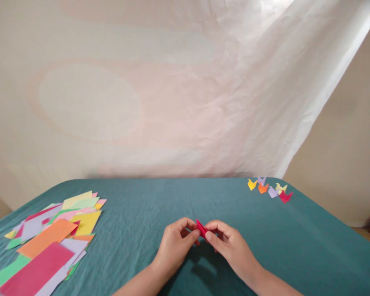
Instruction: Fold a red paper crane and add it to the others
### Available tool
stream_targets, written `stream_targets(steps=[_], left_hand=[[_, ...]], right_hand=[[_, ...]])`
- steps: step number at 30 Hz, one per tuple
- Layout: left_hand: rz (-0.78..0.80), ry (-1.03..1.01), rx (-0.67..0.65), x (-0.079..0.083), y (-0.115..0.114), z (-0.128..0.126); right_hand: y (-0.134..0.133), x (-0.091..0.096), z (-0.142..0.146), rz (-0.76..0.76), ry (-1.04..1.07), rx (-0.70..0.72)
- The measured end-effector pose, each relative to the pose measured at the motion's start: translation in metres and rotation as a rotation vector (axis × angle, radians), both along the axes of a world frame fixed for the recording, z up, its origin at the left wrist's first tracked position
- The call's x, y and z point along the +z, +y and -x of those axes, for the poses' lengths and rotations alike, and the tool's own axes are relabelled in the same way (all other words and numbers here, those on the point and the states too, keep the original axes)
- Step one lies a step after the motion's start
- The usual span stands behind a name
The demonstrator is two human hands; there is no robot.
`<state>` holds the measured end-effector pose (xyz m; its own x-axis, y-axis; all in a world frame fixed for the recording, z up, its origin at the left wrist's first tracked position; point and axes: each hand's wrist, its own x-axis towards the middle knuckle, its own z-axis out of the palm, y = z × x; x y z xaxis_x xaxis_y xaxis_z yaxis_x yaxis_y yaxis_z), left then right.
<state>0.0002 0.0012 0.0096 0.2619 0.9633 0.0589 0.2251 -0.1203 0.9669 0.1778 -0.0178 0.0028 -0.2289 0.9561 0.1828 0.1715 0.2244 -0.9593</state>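
Observation:
A small folded piece of red paper is held just above the teal tablecloth, near the front middle. My left hand pinches its left side with thumb and fingers curled. My right hand pinches its right side the same way. Both hands meet at the paper, which stands up between the fingertips as a narrow pointed shape.
A loose pile of coloured paper sheets lies at the left of the table. Several small folded paper figures sit at the far right corner. A crumpled white sheet hangs behind the table.

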Motion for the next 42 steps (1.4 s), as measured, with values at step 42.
stream_targets(steps=[42], left_hand=[[0.012,-0.022,-0.111,0.000,-0.004,-0.003]], right_hand=[[0.001,-0.005,0.000,-0.002,-0.036,-0.034]])
